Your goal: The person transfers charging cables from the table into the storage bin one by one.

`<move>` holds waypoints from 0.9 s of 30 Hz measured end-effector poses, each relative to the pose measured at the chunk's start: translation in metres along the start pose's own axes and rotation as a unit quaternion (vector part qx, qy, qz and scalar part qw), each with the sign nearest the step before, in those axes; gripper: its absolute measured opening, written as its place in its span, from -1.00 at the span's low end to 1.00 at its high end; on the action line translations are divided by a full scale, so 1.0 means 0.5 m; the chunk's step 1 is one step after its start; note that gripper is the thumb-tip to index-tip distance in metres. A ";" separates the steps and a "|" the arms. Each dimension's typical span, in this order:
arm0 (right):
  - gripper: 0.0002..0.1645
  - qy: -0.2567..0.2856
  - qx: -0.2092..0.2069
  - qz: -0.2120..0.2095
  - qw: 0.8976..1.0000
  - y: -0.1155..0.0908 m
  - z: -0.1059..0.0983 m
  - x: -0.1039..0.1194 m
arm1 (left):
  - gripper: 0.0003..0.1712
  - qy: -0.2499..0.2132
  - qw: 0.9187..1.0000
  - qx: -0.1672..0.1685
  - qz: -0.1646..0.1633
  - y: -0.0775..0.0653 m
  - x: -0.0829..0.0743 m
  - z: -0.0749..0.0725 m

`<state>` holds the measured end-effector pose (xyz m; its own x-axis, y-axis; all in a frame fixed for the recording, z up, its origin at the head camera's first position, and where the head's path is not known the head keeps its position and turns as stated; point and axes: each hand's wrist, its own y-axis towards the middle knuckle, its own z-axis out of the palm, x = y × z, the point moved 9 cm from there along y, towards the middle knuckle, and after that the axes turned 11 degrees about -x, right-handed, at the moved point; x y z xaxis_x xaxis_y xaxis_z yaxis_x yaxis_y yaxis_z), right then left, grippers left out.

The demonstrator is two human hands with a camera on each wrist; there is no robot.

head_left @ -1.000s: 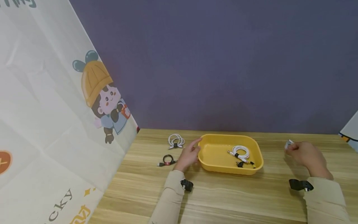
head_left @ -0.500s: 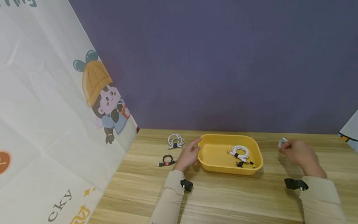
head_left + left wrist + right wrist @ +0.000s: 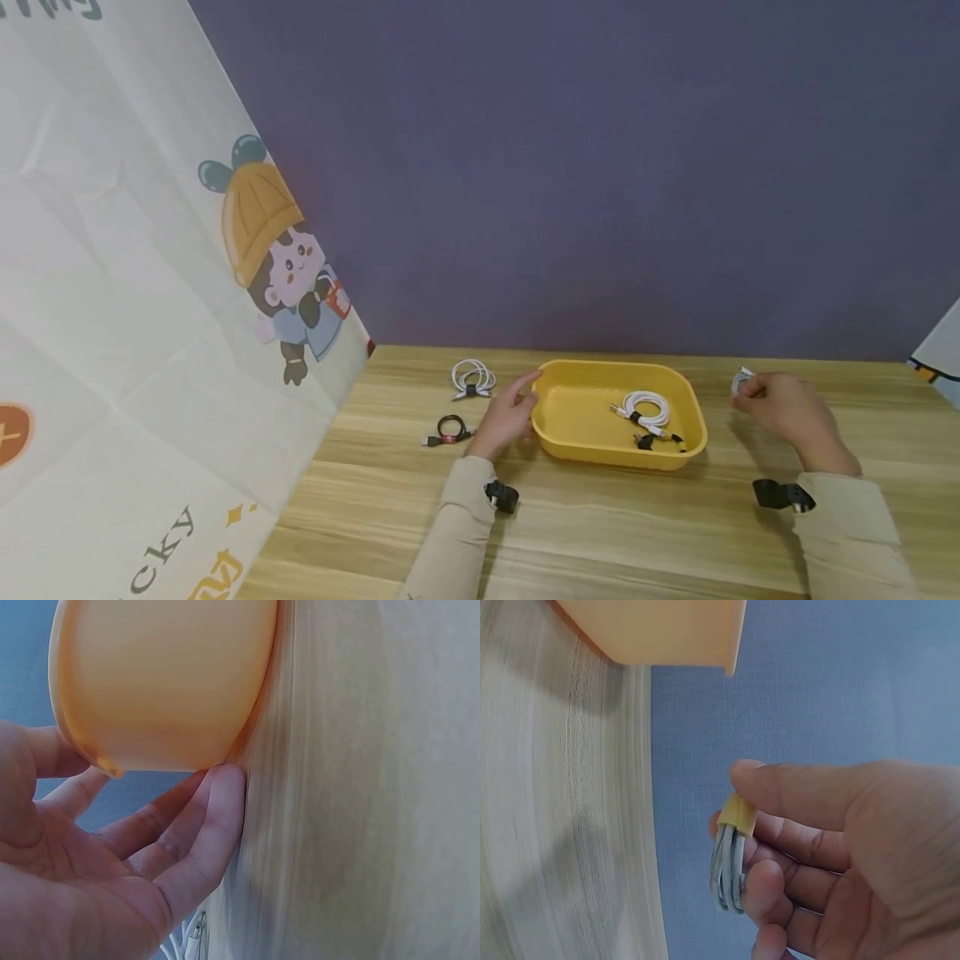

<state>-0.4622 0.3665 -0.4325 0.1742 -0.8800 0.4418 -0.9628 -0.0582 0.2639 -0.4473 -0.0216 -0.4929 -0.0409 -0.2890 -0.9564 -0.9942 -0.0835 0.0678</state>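
My left hand point(image 3: 506, 423) grips the left end of a yellow plastic bin point(image 3: 577, 421). In the left wrist view its fingertips touch the bin's outer wall point(image 3: 165, 690) low down, near the table, and the thumb is at the rim. To the right of the bin, my right hand point(image 3: 791, 410) pinches a coiled grey-white cable point(image 3: 730, 866) by its yellow tie point(image 3: 736, 814), raised off the table. One pale cable end pokes out above the fingers in the head view. Inside the bin lie a coiled white cable point(image 3: 656, 410) and a small black cable point(image 3: 645, 441), partly overlapping.
Left of the bin, a coiled white cable point(image 3: 472, 377) with a black tie lies behind a small black cable point(image 3: 452, 427) with a red tie. The wooden table point(image 3: 637, 533) meets a blue-grey panel point(image 3: 570, 183) at the back. A printed white sheet point(image 3: 135, 275) hangs at left.
My right hand has moved left toward the bin, carrying the coiled grey-white cable. The left hand and the bin have stayed in place.
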 end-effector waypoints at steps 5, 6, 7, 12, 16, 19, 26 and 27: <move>-0.71 0.001 -0.005 -0.009 1.000 -0.002 0.004 0.015 | -0.50 -0.006 1.000 0.000 0.001 -0.002 -0.001 0.002; -0.72 0.000 -0.007 -0.012 1.000 -0.002 0.005 0.019 | -0.50 -0.007 1.000 0.000 0.001 -0.002 -0.002 0.003; -0.72 0.000 -0.010 -0.014 1.000 -0.002 0.005 0.022 | -0.50 -0.006 1.000 0.000 0.001 -0.002 -0.002 0.002; -0.75 -0.003 -0.030 -0.026 0.999 0.003 0.004 0.035 | -0.50 0.002 1.000 -0.004 0.001 0.000 0.001 0.001; -0.75 -0.006 -0.037 -0.029 0.999 0.004 0.005 0.044 | -0.50 0.006 1.000 -0.005 0.002 0.002 0.003 0.001; -0.75 -0.008 -0.034 -0.032 0.999 0.003 0.007 0.052 | -0.50 0.008 1.000 -0.006 0.003 0.002 0.004 0.002; -0.77 -0.011 -0.033 -0.037 0.999 0.003 0.011 0.068 | -0.53 -0.004 1.000 -0.012 0.003 0.000 0.001 0.000; -0.77 -0.011 -0.035 -0.039 0.999 0.003 0.010 0.071 | -0.53 -0.005 1.000 -0.012 0.002 0.001 0.002 0.000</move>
<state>-0.4584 0.3327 -0.4210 0.2437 -0.8838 0.3993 -0.9292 -0.0949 0.3571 -0.4476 -0.0219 -0.4936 -0.0463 -0.2805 -0.9587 -0.9914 -0.1051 0.0786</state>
